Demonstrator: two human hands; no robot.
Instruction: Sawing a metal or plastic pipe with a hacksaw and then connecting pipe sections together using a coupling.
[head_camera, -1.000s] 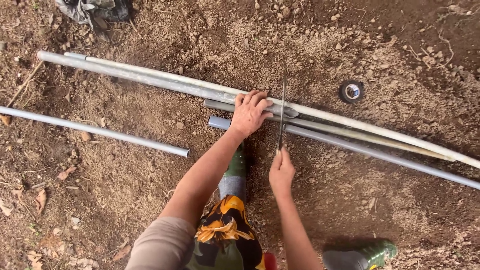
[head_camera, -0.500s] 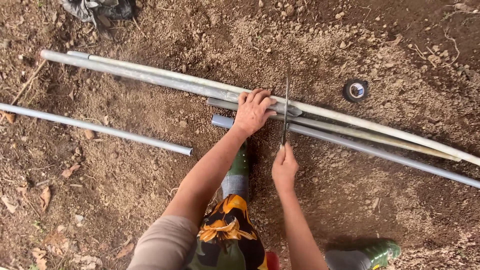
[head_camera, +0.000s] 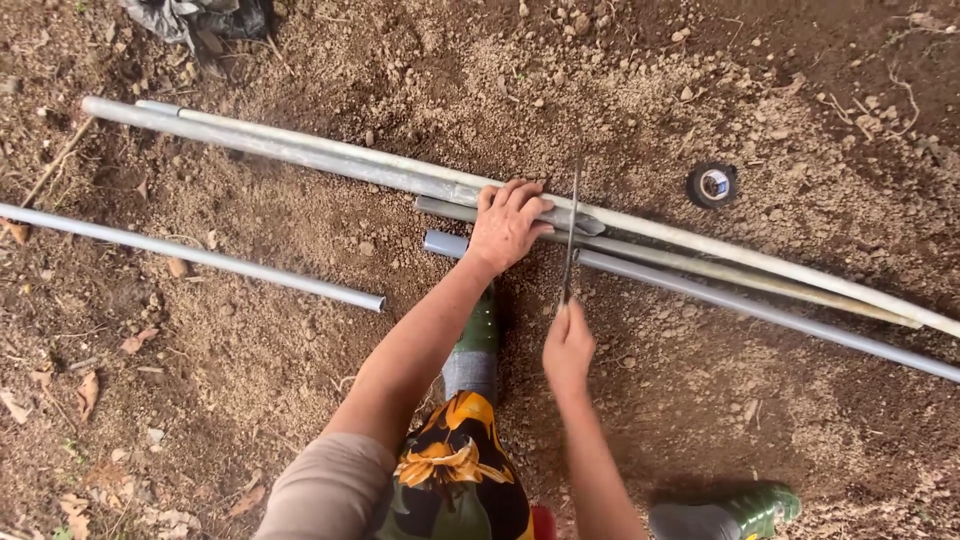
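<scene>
little has changed: the left hand still presses flat on the grey pipe lying on the dirt, the right hand still grips the saw blade across it.

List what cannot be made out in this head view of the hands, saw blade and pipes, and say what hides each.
- Pipe under the left hand: the palm hides the part it presses.
- Thin saw blade: teeth too small to see; the right hand hides its handle end.
- Grey pipe: its far end is cut off by the right frame edge.
- Tape roll: too small for detail.
</scene>
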